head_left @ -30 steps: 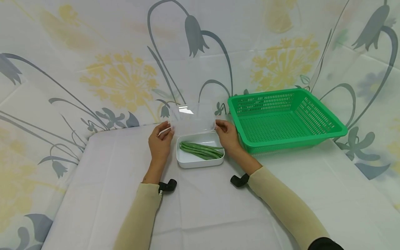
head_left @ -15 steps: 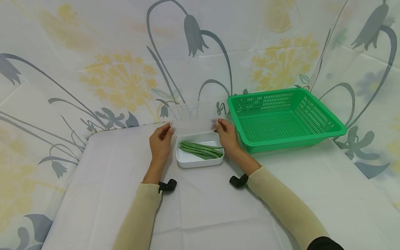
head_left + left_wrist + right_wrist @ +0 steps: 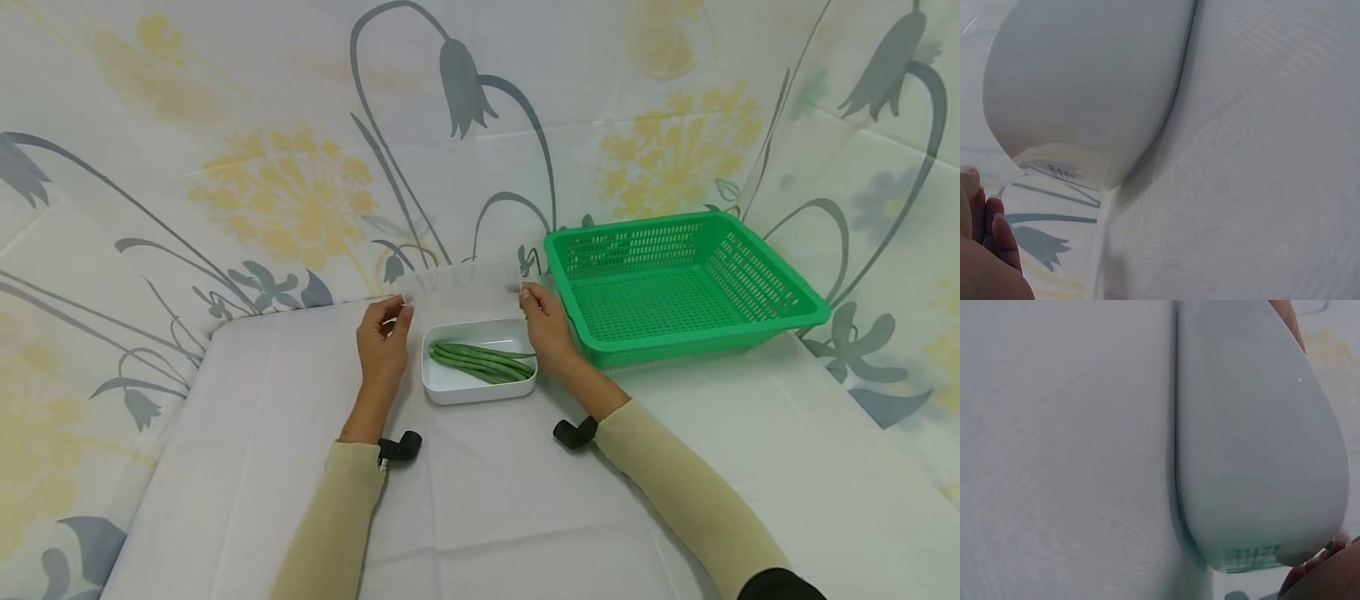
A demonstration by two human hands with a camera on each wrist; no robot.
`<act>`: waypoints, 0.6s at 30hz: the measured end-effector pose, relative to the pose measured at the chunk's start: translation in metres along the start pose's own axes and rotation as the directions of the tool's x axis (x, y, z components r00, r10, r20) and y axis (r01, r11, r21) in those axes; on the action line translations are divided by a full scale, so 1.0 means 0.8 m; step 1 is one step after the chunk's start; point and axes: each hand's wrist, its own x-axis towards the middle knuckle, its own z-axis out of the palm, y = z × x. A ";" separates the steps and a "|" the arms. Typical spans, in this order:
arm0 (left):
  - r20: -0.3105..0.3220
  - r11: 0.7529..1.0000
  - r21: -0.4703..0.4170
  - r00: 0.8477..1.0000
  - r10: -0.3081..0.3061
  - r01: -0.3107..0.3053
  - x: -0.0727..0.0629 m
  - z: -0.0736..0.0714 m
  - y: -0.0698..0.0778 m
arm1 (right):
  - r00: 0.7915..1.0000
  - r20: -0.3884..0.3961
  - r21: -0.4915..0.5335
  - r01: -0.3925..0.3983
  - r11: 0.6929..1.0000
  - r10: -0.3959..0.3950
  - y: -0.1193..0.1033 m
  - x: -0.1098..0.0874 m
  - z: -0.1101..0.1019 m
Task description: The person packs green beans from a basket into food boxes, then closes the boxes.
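Observation:
A white rectangular food container (image 3: 480,396) sits on the cloth-covered table with several green beans (image 3: 480,363) lying lengthwise inside. Just behind its far rim, a clear plastic lid (image 3: 462,289) is held up between both hands. My left hand (image 3: 384,343) pinches the lid's left edge between thumb and fingers. On the opposite edge, my right hand (image 3: 549,332) pinches it too. In the left wrist view the container's side wall (image 3: 1085,81) fills the upper left, with part of the left hand (image 3: 990,250) below. The right wrist view shows the wall (image 3: 1260,437) and right fingers low at the corner.
A green perforated plastic basket (image 3: 705,340) stands right of the container, close to the right hand. White cloth (image 3: 480,500) covers the table, and a floral-print sheet (image 3: 300,192) rises behind it.
The lid has tipped from standing fairly upright to a flatter angle, its top edge lower. Both hands keep their grip and have barely moved; container and beans stay in place.

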 end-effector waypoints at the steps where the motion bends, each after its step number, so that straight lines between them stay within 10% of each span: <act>1: 0.005 1.000 -0.004 1.000 -0.002 0.002 0.000 0.000 0.001 | 1.000 0.001 0.011 0.005 1.000 -0.005 0.000 0.000 -0.001; 11: 0.059 0.990 -0.138 0.998 -0.006 0.014 -0.001 -0.010 0.003 | 0.998 0.061 0.014 0.015 1.000 -0.015 -0.009 -0.006 -0.002; 18: 0.143 0.996 -0.069 0.988 -0.054 0.065 -0.009 -0.020 0.006 | 0.998 0.053 -0.017 -0.031 0.999 0.031 -0.015 -0.010 -0.002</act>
